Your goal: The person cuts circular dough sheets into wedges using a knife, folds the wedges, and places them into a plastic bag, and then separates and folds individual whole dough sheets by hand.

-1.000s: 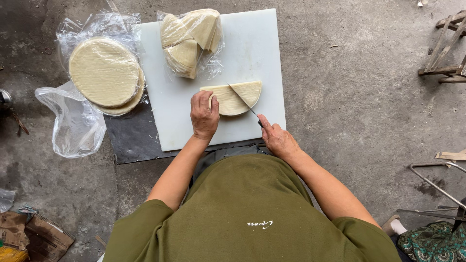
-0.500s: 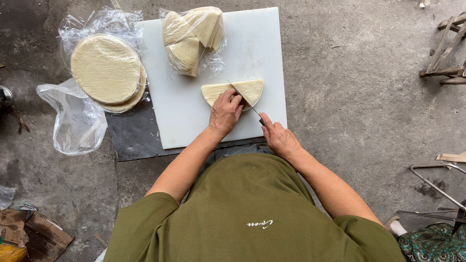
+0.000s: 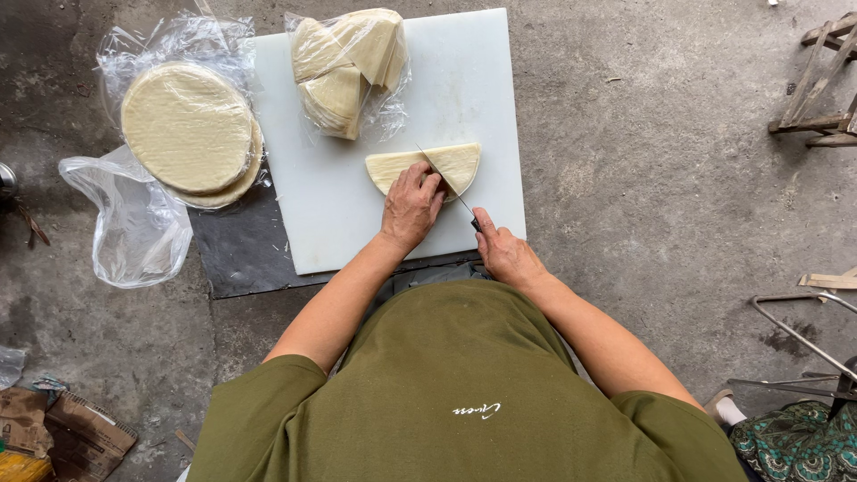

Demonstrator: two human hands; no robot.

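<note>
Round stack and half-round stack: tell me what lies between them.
In the head view, only bare white board and clear wrap lie between the round stack and half-round stack.

Round wafer stack (image 3: 187,129) in plastic, empty clear bag (image 3: 134,228), wooden frame (image 3: 826,85), cardboard scraps (image 3: 62,433).

Grey concrete floor (image 3: 643,161) under dark slate slab (image 3: 237,254), white cutting board (image 3: 330,214), empty plastic bag (image 3: 134,223).

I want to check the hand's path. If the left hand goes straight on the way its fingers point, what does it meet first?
The left hand already rests on the half-round stack of flat wrappers; beyond it, probably bare cutting board.
</note>
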